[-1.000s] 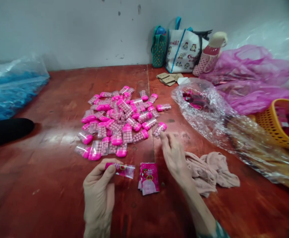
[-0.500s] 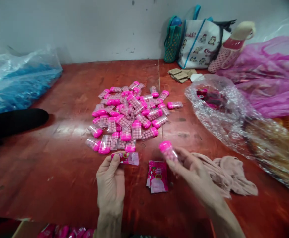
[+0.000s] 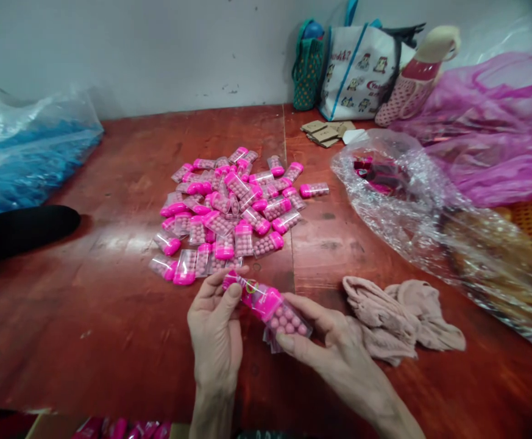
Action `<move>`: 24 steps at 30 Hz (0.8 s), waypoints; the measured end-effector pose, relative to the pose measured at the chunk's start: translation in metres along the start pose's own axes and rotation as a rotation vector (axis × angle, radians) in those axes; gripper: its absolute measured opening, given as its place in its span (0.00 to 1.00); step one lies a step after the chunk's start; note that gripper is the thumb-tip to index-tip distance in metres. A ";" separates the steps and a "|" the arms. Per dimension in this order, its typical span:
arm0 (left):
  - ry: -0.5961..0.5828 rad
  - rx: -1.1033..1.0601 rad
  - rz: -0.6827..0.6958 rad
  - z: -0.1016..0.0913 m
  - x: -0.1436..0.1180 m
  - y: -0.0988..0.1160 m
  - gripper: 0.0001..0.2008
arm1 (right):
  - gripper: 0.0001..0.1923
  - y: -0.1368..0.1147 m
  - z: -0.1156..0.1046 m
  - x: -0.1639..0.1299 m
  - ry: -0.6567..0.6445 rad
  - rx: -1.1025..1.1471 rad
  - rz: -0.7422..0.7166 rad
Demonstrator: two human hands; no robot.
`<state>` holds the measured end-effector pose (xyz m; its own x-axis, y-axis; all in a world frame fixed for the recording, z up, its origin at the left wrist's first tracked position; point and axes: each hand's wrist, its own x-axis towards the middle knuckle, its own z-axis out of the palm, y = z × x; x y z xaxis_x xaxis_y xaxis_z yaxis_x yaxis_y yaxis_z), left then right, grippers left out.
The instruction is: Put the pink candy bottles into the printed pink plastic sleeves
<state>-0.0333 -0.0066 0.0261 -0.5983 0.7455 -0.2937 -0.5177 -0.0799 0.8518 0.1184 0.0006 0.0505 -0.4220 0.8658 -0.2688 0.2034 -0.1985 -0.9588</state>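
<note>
My left hand (image 3: 217, 326) pinches a pink printed wrapper sleeve (image 3: 250, 289) between thumb and fingers. In my right hand (image 3: 332, 338) is a small clear candy container (image 3: 288, 321) with pink balls inside and a pink cap. Its capped end meets the open end of the sleeve; how far the cap sits inside I cannot tell. Beneath the hands a stack of sleeves (image 3: 271, 341) lies on the table, mostly hidden. Beyond them spreads a pile of similar candy containers (image 3: 242, 238).
A beige cloth (image 3: 384, 317) lies right of my right hand. Further right are a clear plastic bag (image 3: 412, 225) and a pink bag (image 3: 489, 134). Blue items fill a bag (image 3: 32, 158) at left, near a black object (image 3: 28, 235). A tote bag (image 3: 357, 73) stands by the wall.
My right hand has brought the candy container down and left to the sleeve in my left hand. The sleeve is now tilted, and the container covers most of the stack. The view has shifted slightly.
</note>
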 end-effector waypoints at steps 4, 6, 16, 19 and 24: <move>0.031 -0.049 -0.063 0.006 -0.004 -0.008 0.14 | 0.20 0.006 0.005 0.001 0.073 -0.022 -0.114; 0.047 -0.072 -0.133 0.007 -0.008 -0.012 0.13 | 0.20 0.011 0.013 0.003 0.119 -0.027 -0.200; 0.061 -0.149 -0.340 0.008 -0.019 -0.008 0.18 | 0.23 0.034 0.033 0.006 0.277 -0.180 -0.474; 0.034 -0.130 -0.323 0.008 -0.017 -0.009 0.15 | 0.18 0.036 0.033 0.006 0.315 -0.220 -0.474; -0.010 -0.099 -0.397 0.011 -0.016 -0.010 0.12 | 0.16 0.038 0.037 0.006 0.313 -0.243 -0.419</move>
<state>-0.0119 -0.0107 0.0266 -0.3338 0.7377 -0.5868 -0.7639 0.1530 0.6270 0.0911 -0.0190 0.0093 -0.2367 0.9497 0.2050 0.2877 0.2701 -0.9189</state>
